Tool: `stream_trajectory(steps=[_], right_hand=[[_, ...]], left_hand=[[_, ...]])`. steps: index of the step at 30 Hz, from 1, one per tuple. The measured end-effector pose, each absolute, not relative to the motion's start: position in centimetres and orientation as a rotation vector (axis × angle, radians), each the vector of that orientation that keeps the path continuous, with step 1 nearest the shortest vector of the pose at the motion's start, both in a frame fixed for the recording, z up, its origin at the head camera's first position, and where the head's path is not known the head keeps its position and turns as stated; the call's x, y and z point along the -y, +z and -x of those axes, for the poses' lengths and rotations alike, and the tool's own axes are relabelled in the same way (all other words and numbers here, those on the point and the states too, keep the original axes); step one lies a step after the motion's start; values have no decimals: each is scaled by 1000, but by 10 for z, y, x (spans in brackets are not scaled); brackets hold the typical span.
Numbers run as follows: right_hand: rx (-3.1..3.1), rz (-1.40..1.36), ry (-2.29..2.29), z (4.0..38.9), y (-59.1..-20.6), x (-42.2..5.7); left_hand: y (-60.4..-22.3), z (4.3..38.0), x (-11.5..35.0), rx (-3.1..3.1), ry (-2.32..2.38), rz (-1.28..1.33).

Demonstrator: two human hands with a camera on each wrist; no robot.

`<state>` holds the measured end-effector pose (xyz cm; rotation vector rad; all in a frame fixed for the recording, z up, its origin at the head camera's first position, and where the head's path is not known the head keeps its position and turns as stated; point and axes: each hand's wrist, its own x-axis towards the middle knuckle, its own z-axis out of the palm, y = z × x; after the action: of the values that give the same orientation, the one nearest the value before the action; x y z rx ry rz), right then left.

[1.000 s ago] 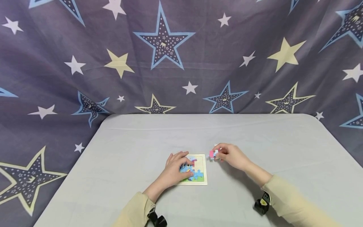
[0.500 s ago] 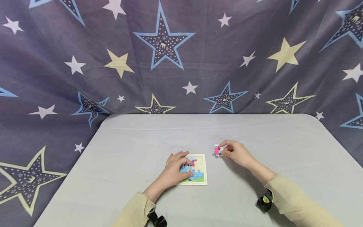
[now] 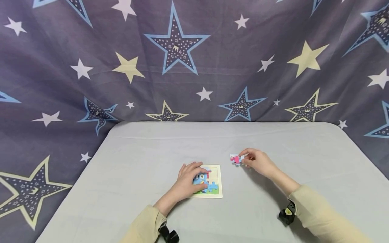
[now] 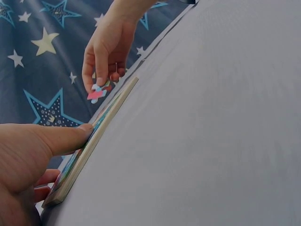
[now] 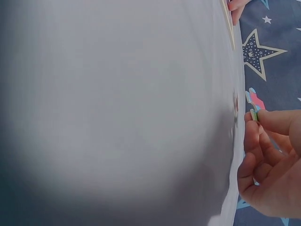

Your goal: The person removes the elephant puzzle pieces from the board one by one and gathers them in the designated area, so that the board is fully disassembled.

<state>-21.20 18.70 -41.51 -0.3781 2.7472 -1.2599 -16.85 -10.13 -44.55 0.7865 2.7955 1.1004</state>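
In the head view my left hand [image 3: 189, 178] lies over the left part of a square wooden puzzle board [image 3: 220, 182], thumb and index finger spread across its picture. The thumb [image 4: 70, 140] presses on the board's top face in the left wrist view, with other fingertips at its far edge. Blue and green pieces fill much of the board; bare wood shows at its upper right. My right hand [image 3: 258, 162] pinches a pink and light-blue jigsaw piece [image 3: 237, 160] between thumb and fingertips, right of the board. The right wrist view shows the piece [image 5: 257, 100] raised off the tabletop.
Small colourful bits [image 5: 236, 109] lie on the table under the right hand, blurred in the right wrist view. A pale cloth covers the table [image 3: 146, 145]. Behind its back edge hangs a dark curtain [image 3: 212, 74] with stars.
My right hand has moved away from the board, to the right and slightly back, with the jigsaw piece, which has turned in its fingers. The left hand stays on the board.
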Motion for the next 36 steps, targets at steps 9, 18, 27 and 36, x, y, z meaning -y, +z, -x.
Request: stream_trajectory(steps=[9,18,27,36], right_hand=[[-2774,382,-1249,213,-414,-193],[-2790,350,-1212,211,-411,-198],[-2827,328,-1159,216,-413,-209],[-2833,281,-1140,220,-417,-218]], left_hand=[[-445,168,102,-2806,1037,-800],[-447,169,102,-2811,1020,-789],[-446,169,102,-2815,1009,-790],[-448,168,102,-2823,991,-807]])
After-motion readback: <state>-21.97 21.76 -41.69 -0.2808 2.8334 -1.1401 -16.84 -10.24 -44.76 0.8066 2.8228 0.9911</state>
